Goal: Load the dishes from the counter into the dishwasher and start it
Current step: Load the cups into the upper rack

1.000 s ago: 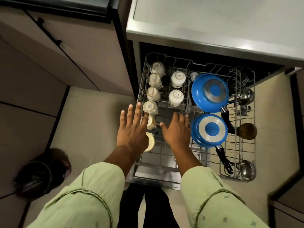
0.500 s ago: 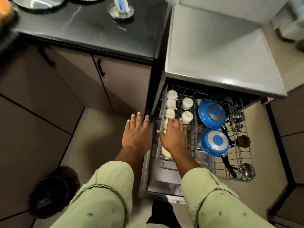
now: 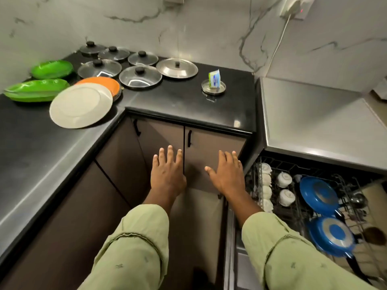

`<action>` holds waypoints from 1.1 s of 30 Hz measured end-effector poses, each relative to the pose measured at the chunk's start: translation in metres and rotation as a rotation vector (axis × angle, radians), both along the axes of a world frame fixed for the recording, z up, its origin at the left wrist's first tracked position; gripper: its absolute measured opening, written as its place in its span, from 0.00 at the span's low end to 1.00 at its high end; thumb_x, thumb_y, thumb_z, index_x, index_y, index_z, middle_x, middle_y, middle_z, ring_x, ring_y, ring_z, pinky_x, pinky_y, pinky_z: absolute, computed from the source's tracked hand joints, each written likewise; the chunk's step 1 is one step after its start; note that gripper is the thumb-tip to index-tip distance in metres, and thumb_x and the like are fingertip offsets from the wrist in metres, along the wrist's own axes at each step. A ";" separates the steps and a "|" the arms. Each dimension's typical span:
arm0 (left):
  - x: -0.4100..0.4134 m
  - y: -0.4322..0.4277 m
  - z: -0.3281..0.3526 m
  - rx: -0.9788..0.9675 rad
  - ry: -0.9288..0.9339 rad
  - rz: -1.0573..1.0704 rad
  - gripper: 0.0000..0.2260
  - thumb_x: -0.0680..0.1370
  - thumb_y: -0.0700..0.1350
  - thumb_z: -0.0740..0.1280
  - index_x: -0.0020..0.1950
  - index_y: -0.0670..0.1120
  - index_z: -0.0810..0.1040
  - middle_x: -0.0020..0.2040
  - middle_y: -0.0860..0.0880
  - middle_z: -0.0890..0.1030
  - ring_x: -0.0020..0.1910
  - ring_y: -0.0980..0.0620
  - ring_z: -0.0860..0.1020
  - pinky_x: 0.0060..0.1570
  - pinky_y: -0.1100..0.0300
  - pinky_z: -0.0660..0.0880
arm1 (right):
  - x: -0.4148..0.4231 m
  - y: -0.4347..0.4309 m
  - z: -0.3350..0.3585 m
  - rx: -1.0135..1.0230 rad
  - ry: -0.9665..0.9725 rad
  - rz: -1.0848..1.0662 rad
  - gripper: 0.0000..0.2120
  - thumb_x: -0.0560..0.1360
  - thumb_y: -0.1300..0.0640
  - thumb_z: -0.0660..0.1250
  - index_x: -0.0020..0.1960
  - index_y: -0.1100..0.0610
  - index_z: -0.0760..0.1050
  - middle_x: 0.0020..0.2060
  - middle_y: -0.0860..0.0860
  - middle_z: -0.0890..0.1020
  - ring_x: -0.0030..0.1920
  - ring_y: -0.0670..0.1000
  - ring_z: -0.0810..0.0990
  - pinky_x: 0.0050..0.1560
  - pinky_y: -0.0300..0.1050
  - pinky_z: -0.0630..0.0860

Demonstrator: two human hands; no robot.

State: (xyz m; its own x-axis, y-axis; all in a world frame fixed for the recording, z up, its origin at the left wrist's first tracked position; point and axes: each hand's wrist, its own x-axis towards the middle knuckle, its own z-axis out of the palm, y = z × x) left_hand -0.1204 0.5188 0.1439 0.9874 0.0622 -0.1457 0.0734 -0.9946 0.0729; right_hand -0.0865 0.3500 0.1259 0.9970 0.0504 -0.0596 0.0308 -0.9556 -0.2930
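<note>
My left hand and my right hand hover with fingers straight and empty in front of the brown cabinet doors, left of the pulled-out dishwasher rack. The rack holds white cups, two blue pans and ladles. On the black counter lie a white plate, an orange plate under it, two green dishes, several glass lids and a steel lid.
A small steel dish carrying a blue-green packet stands near the counter's right end. The dishwasher's steel top lies at the right. A white cable runs up the marble wall to a socket.
The view has swung up and left from the rack to the counter. Both hands have left the rack and moved left, now in front of the cabinet doors.
</note>
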 end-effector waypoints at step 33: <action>0.363 0.046 -0.014 0.010 0.209 -0.186 0.35 0.82 0.55 0.61 0.82 0.47 0.45 0.81 0.42 0.44 0.80 0.39 0.45 0.78 0.43 0.49 | 0.348 0.042 0.020 0.111 -0.031 -0.384 0.26 0.78 0.44 0.64 0.71 0.55 0.65 0.64 0.56 0.77 0.62 0.59 0.77 0.54 0.50 0.75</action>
